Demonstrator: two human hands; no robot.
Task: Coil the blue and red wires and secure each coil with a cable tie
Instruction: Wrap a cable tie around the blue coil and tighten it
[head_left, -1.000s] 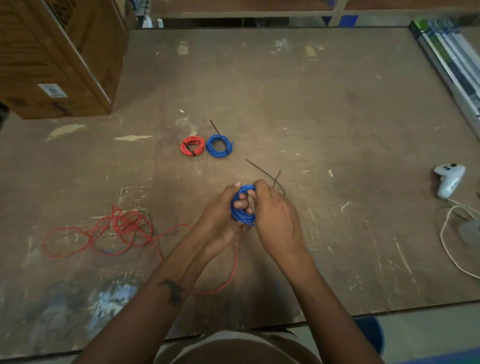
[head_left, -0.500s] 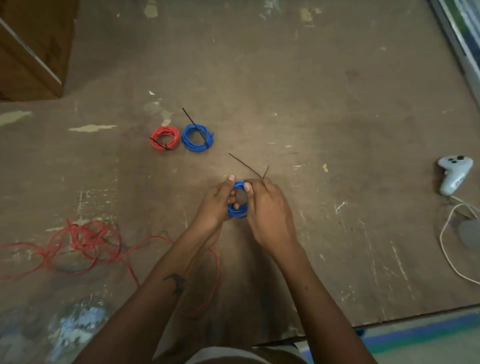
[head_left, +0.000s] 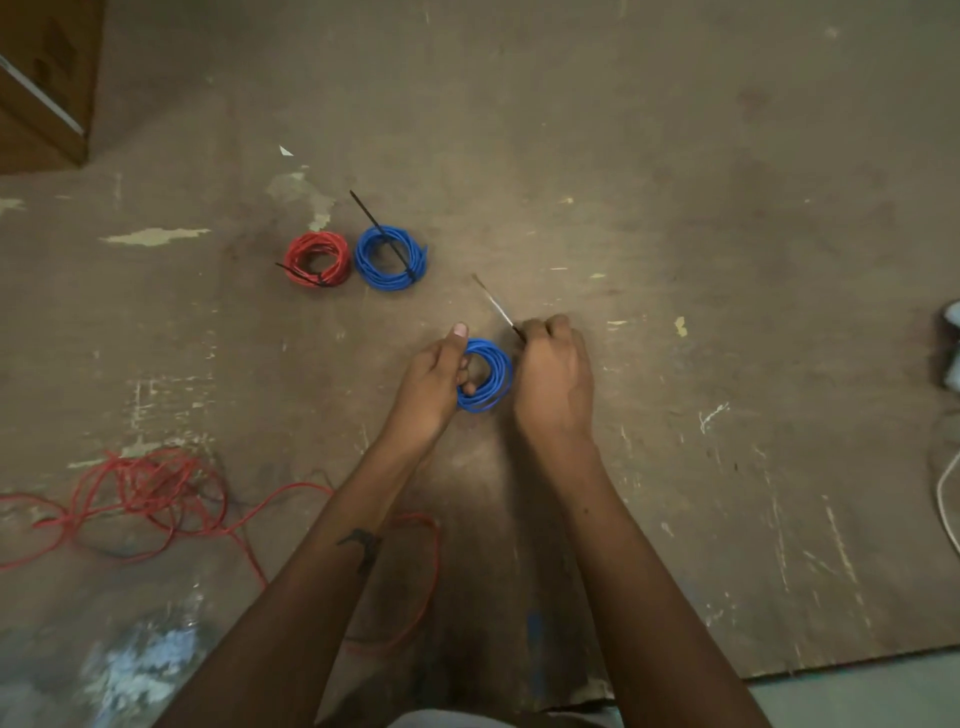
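A blue wire coil (head_left: 488, 375) sits between my hands near the middle of the board. My left hand (head_left: 436, 382) grips its left side, thumb up and fingers through the ring. My right hand (head_left: 553, 379) pinches the tail of a black cable tie (head_left: 497, 306) that sticks up and to the left from the coil's right edge. Farther back lie a tied red coil (head_left: 318, 259) and a tied blue coil (head_left: 390, 257), each with a black tie on it. A loose tangle of red wire (head_left: 150, 493) spreads over the lower left.
The work surface is a worn brown board (head_left: 675, 208). A cardboard box (head_left: 44, 78) stands at the far left corner. A white cable (head_left: 948, 499) and part of a white controller (head_left: 953, 353) show at the right edge. The board's front edge runs along the bottom right.
The camera has tilted down and closer. My right hand has shifted to the coil's right side and pulls the tie's tail up and to the left; my left hand keeps its hold.
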